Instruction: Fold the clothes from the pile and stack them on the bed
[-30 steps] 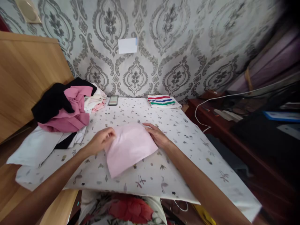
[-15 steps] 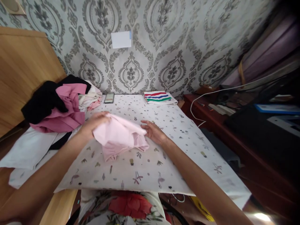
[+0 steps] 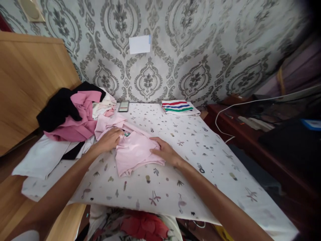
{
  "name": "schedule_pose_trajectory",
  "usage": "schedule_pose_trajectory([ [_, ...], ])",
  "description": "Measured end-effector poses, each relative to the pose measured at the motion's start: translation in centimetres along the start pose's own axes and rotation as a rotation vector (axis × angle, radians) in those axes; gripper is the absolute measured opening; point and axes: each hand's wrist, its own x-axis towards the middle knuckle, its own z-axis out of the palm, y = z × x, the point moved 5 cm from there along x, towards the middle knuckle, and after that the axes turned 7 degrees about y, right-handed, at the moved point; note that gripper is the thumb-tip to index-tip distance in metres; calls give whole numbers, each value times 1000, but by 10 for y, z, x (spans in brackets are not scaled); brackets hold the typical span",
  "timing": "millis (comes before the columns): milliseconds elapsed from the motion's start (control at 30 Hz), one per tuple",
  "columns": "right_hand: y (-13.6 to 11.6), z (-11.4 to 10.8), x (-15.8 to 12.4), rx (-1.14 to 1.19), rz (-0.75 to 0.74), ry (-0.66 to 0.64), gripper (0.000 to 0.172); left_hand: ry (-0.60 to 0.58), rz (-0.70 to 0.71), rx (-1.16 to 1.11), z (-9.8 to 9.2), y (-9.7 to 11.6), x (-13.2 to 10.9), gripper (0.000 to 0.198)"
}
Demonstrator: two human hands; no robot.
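Garment (image 3: pixel 137 149), mostly between left grip (image 3: pixel 110 140), right grip (image 3: pixel 167 152)

i can't make out the fingertips of the left hand (image 3: pixel 110 139) at the pink garment (image 3: pixel 137 149), whose green patch (image 3: pixel 127 134) is too small to read. the purple cloth (image 3: pixel 297 68) is a blur; the blue object (image 3: pixel 312 124) and wooden panel (image 3: pixel 30 87) run out of view.

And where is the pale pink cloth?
In the head view, the pale pink cloth lies just left of centre on the sheet, right of the clothes pile, with the left hand and right hand on it.
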Motion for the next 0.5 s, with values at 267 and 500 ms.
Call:
schedule_pose_trajectory([
  [267, -1, -22, -3, 355, 213, -1, 46, -268, -70, -154, -10, 0, 1, 35],
  [500, -1, -172, 44, -87, -13, 633, 32, -539, 243, -585, -39, 125, -46, 16],
])
